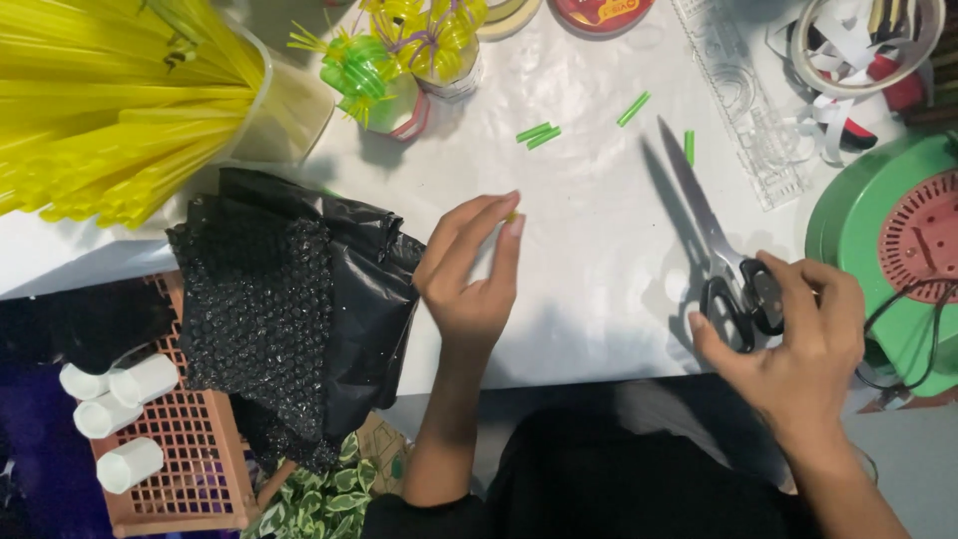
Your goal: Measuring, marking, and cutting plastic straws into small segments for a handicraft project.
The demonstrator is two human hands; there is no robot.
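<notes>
It looked like a home craft table (589,250) — white-covered and crowded with a tub of yellow straws (110,110), cut green straw bits (539,133), scissors (714,245), a clear ruler (743,110), tape rolls (509,12) — with a plastic basket (190,449) beside it.

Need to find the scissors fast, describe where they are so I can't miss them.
Start at the big green round device on the right edge of the white table. Just left of it, the right hand grips the scissors: black loop handles, long silver blades pointing up-left toward the short green straw pieces. Nothing else nearby is metal.
</notes>
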